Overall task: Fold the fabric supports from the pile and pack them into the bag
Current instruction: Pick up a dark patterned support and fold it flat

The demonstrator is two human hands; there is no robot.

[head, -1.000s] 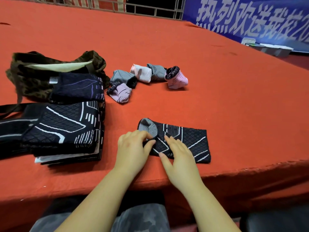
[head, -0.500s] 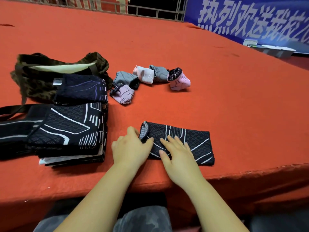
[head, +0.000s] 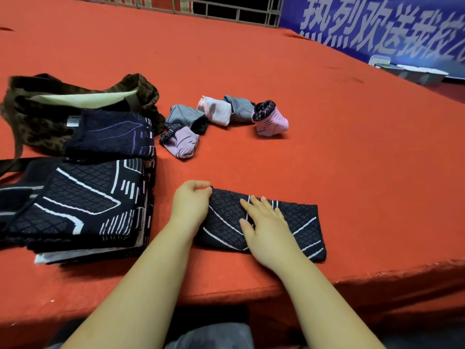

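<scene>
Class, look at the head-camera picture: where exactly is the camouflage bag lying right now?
The camouflage bag lies at the far left of the red table, behind the pile of black patterned supports and left of the small rolled grey and pink pieces.

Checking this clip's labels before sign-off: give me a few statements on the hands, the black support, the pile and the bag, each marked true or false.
1. The right hand lies flat on the black support. True.
2. The left hand pinches the support's left end. True.
3. The black support is already in the bag. False: it lies on the red table near the front edge.
4. The pile sits right of the hands. False: it is left of them.
5. The small rolled supports lie beyond the hands. True.
</scene>
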